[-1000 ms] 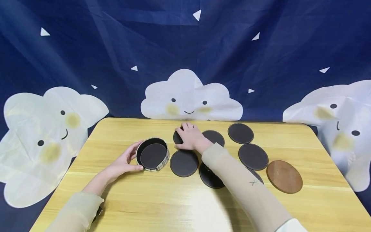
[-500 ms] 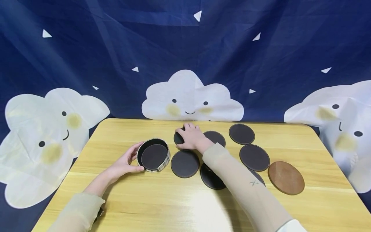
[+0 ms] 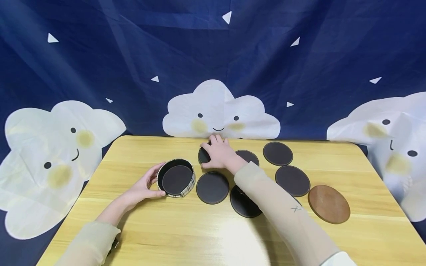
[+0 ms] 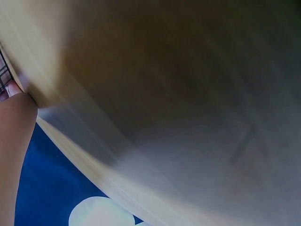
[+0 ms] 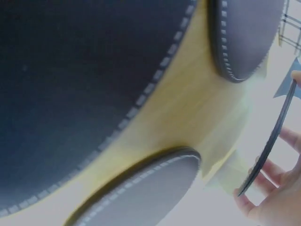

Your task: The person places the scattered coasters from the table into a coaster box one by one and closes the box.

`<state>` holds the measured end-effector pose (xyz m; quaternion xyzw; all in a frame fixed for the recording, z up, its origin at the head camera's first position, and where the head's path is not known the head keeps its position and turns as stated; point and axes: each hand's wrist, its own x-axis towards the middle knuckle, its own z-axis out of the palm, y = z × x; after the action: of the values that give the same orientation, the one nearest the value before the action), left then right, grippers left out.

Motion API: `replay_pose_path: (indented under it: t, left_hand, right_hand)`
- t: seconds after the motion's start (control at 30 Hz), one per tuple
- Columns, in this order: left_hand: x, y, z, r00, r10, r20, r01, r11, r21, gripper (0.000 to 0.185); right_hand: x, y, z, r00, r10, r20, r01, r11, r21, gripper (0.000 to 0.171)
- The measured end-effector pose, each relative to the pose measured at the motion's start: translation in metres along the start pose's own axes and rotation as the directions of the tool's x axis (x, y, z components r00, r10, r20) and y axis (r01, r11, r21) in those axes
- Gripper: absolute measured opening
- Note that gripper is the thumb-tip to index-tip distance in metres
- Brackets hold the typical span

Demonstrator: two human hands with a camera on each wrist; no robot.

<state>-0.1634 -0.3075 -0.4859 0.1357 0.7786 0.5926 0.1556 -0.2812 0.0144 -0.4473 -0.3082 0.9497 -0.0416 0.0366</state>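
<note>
Black disc: held black disc (image 3: 203, 156), left of centre towards the table's far side; right wrist view shows it edge-on, tilted, apparently off the table.
Disc handling: judged best kept pinched at opposite edges, the face untouched; raise it well above the near disc (image 3: 212, 187) before any sideways travel, or the low edge may drag.
Right hand: right hand (image 3: 218, 153) grips the disc by its rim, thumb on the near edge, fingers spread to the far edge, palm over it; forearm reaches diagonally across the table.
Plaid box: plaid box (image 3: 189, 184) stands upright, open-topped, just left of the near disc; steadying it seems prudent.
Left hand: left hand (image 3: 145, 186) holds the box's left wall between thumb and fingers; finger contact partly hidden.
Right sleeve: sleeve (image 3: 283, 210) partly covers other dark discs; a low forearm could shift them.
Brown disc: brown disc (image 3: 328, 204) lies flat, rightmost on the table (image 3: 186, 229).
</note>
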Motion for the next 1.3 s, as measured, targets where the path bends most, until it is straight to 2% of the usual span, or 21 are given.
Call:
replay_pose_path:
  t: [0.47,0.73,1.03,1.3]
  left_hand:
    - [-0.001,0.002,-0.004,1.000,-0.025,0.006,0.025,0.999,0.021,0.104]
    - [-0.001,0.002,-0.004,0.999,-0.033,0.008,0.032,0.999,0.025,0.104]
    - [-0.002,0.005,-0.003,0.999,-0.053,0.009,0.053,0.998,0.022,0.104]
    - [-0.001,0.005,-0.001,0.999,-0.046,0.020,0.045,0.999,0.024,0.103]
  right_hand:
    - [-0.003,-0.027,-0.032,0.990,-0.107,-0.092,0.104,0.994,-0.035,0.074]
    - [-0.006,-0.045,-0.033,0.979,-0.167,-0.113,0.159,0.984,-0.084,0.075]
    - [-0.006,-0.065,-0.029,0.970,-0.226,-0.092,0.218,0.972,-0.081,0.077]
    - [-0.008,-0.082,-0.024,0.960,-0.268,-0.081,0.261,0.961,-0.087,0.078]
